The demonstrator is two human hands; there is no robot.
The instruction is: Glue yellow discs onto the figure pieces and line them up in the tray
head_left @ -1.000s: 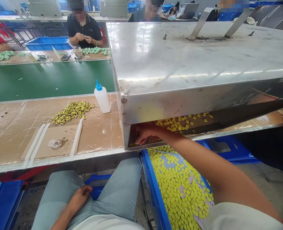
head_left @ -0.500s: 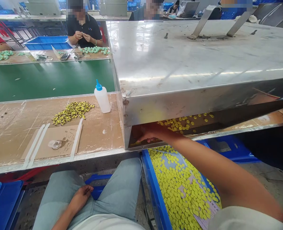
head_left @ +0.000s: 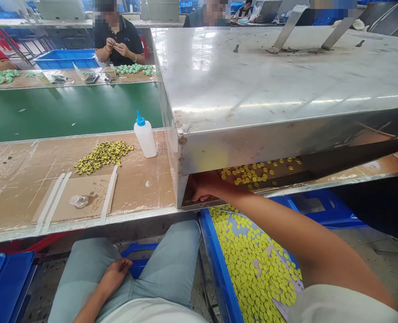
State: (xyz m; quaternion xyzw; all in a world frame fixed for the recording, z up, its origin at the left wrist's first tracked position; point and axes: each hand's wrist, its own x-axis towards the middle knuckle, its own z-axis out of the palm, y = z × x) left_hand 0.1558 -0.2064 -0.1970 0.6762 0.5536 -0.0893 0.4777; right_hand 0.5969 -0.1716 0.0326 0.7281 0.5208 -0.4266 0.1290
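Right hand [head_left: 207, 186]: reaching under steel hood [head_left: 252, 89], fingers curled narrowly, hold hidden, cannot tell | Yellow discs [head_left: 259, 170]: lying beneath hood beyond hand, many more heaping blue crate [head_left: 219, 269] below hood | Left hand [head_left: 114, 274]: resting loosely on thigh, holding nothing

My clothes, from above
A white short-sleeved T-shirt [head_left: 340, 307] shows from five to six o'clock, pale blue denim jeans [head_left: 165, 269] cover my legs at six o'clock, and my forearms [head_left: 306, 237] are bare.

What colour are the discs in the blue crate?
The discs are yellow, best seen in the head view.
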